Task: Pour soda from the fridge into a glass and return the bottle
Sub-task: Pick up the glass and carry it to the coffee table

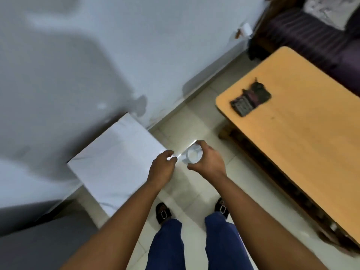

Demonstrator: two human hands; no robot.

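Near the centre of the frame, the right hand point(209, 162) curls around a clear glass point(191, 154), fingers wrapped about its rim and side so the mouth faces up toward the camera. It looks empty, though blur makes that hard to confirm. The left hand point(162, 165) sits just beside it, fingers loosely bent with the tips close to the glass; whether they touch it or pinch anything I cannot tell (a bright streak blurs that spot). Holding the glass upright in front of the body probably keeps it ready for pouring.

No soda bottle or fridge is clearly visible. A white block point(116, 162) stands at centre left beneath the wall. At the right, a wooden table point(302, 143) carries a dark flat object point(250, 100) and offers a likely place to set the glass down.
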